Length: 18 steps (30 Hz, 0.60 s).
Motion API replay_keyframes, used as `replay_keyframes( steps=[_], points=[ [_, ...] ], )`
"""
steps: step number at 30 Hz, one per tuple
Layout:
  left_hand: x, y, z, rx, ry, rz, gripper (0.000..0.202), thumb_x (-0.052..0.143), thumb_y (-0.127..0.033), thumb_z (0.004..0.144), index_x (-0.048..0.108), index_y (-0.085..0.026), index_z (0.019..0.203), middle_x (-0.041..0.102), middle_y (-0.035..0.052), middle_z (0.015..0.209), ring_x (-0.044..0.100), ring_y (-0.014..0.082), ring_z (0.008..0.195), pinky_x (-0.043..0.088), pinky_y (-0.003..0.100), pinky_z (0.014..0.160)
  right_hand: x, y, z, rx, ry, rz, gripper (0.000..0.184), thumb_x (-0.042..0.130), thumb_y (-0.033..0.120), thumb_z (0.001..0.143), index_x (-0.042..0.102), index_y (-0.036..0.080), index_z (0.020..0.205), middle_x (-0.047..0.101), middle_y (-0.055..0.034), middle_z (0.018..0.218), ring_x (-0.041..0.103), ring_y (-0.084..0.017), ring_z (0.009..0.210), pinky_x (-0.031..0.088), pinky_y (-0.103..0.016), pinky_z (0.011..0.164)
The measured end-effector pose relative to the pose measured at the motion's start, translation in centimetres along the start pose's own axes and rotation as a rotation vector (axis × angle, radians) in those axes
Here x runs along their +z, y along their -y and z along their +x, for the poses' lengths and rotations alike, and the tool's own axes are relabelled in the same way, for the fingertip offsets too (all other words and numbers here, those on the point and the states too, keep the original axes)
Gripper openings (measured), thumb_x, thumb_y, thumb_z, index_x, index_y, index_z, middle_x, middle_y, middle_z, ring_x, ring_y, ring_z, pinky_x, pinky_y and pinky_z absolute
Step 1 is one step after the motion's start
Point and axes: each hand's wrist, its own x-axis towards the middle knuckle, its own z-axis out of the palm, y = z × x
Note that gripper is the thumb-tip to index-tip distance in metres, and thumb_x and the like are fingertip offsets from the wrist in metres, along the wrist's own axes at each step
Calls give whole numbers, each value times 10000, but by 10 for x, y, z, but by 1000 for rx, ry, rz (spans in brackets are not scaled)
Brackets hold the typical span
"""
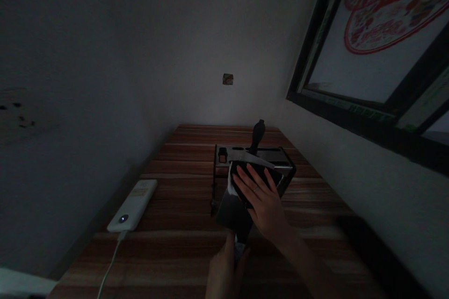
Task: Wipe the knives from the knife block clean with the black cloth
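The scene is dim. My left hand (224,268) is closed round the handle of a broad cleaver (229,210), whose dark blade points away from me over the wooden table (175,182). My right hand (263,198) lies flat on the blade with fingers stretched out, pressing a dark cloth (245,177) with a white edge against it. Just behind stands a dark metal knife rack (273,156) with another knife's black handle (257,135) sticking up from it.
A white power bank (133,205) with a lit button lies at the left of the table, its white cable (110,264) running toward me. Walls close in at left, back and right. A dark-framed window (368,70) with a red paper decoration is at upper right.
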Motion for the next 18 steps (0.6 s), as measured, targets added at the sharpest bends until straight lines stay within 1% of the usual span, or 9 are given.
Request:
replay_keyframes(
  steps=[3, 5, 7, 8, 10, 12, 13, 15, 18],
  points=[
    [0, 1, 1, 17, 13, -6, 458, 364, -316, 835, 413, -146, 1257, 677, 118, 1009, 636, 231, 943, 466, 257, 767, 5, 11, -12, -35, 39, 26, 612, 404, 61, 776, 320, 185, 1369, 315, -16, 1438, 174, -195, 1356, 65, -457, 1108],
    [2, 5, 3, 37, 14, -5, 461, 367, -281, 818, 425, -133, 1250, 663, 129, 1051, 630, 240, 961, 471, 275, 781, 9, 20, -22, -66, 55, 43, 606, 401, 63, 783, 316, 184, 1371, 331, -14, 1430, 179, -189, 1354, 61, -449, 1109],
    [4, 12, 4, 62, 8, -10, 450, 380, -223, 782, 475, -120, 1210, 647, 139, 1090, 624, 251, 975, 478, 293, 795, 13, 30, -32, -101, 64, 59, 591, 394, 63, 796, 320, 186, 1369, 355, -7, 1417, 185, -176, 1353, 63, -433, 1113],
    [6, 16, 4, 72, 6, -14, 430, 389, -203, 766, 522, -115, 1165, 650, 145, 1084, 626, 262, 971, 484, 304, 792, 15, 35, -36, -117, 70, 69, 582, 392, 63, 802, 324, 189, 1366, 362, 0, 1413, 187, -168, 1352, 64, -422, 1115],
    [9, 23, 6, 82, 8, -23, 369, 411, -192, 751, 612, -120, 1052, 680, 152, 1003, 637, 286, 934, 500, 328, 775, 18, 44, -44, -139, 82, 92, 560, 387, 63, 813, 344, 197, 1355, 364, 20, 1410, 194, -154, 1349, 64, -397, 1120],
    [13, 24, 7, 83, -2, -32, 347, 408, -189, 768, 651, -141, 1010, 702, 142, 915, 642, 296, 912, 504, 359, 788, 18, 51, -50, -161, 95, 115, 533, 381, 64, 822, 373, 196, 1338, 366, 37, 1406, 207, -145, 1345, 73, -376, 1123],
    [16, 22, 8, 88, -17, -39, 370, 388, -176, 781, 643, -150, 1048, 705, 133, 908, 636, 293, 931, 496, 376, 820, 18, 54, -51, -174, 103, 125, 519, 379, 66, 827, 383, 191, 1331, 368, 41, 1404, 213, -143, 1342, 84, -369, 1123],
    [22, 12, 11, 96, -96, -54, 455, 312, -133, 810, 567, -158, 1186, 692, 121, 974, 601, 278, 1012, 456, 423, 906, 17, 56, -52, -199, 112, 144, 494, 375, 77, 839, 396, 180, 1322, 379, 42, 1396, 224, -140, 1339, 113, -361, 1121],
    [26, -15, 10, 84, -283, -56, 542, 250, -82, 815, 414, -151, 1327, 644, 123, 1103, 536, 279, 1119, 408, 489, 962, 15, 56, -51, -214, 120, 163, 474, 381, 100, 852, 395, 173, 1321, 395, 33, 1388, 235, -140, 1335, 156, -361, 1113]
  ],
)
